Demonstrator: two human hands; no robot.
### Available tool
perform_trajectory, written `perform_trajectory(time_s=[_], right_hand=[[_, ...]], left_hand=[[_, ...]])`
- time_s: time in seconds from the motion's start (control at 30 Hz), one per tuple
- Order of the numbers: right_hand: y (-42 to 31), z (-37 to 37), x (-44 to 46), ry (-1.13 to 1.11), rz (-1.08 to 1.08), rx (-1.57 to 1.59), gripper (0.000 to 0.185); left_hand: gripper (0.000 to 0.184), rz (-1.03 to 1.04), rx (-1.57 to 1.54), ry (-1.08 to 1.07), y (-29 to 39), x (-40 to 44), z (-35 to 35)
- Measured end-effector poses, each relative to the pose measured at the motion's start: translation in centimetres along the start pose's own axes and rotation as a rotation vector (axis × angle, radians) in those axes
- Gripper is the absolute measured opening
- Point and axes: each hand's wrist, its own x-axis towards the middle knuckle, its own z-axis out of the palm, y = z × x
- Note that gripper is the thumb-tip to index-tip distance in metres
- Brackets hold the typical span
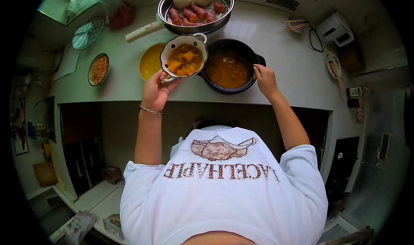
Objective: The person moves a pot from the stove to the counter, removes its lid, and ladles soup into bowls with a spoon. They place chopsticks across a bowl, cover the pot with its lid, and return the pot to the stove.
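Observation:
My left hand (158, 89) grips a white scalloped bowl (164, 50) by its lower handle. Orange chunks (186, 63) in broth partly fill this bowl, which is held up over the right side of a yellow bowl (148, 59). To its right stands a black pot (254, 57) of orange-brown soup (227, 70). Closed around a dark handle at the pot's right rim is my right hand (266, 81). The dark ladle (244, 60) slants down into the soup, so its scoop is hidden.
Behind the pot, a long-handled steamer pan (161, 18) holds two eggs and several sweet potato pieces. A bowl of orange shreds (98, 69) and a glass lid (88, 33) lie to the left. Chopsticks (296, 27) and a white appliance (335, 29) are at the right.

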Motion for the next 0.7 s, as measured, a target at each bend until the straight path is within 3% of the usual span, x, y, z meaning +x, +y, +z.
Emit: perform_trajectory(time_s=[0.1, 0.17, 0.2, 0.27, 0.7], right_hand=[[0.0, 0.4, 0.1, -0.059, 0.140, 0.188, 0.020], [0.2, 0.3, 0.1, -0.165, 0.406, 0.431, 0.019], [0.1, 0.1, 0.0, -0.166, 0.406, 0.431, 0.019], [-0.3, -0.6, -0.3, -0.282, 0.662, 0.763, 0.018], [-0.8, -1.6, -2.3, -0.256, 0.838, 1.041, 0.010]], left_hand=[[0.014, -0.003, -0.005, -0.012, -0.1, -0.1, 0.0], [0.014, -0.005, -0.005, -0.003, -0.1, -0.1, 0.1], [0.015, -0.008, -0.005, 0.006, -0.1, -0.2, 0.1], [0.015, -0.011, -0.006, 0.005, -0.1, -0.2, 0.1], [0.015, -0.031, 0.018, -0.017, -0.4, 0.6, 0.3]])
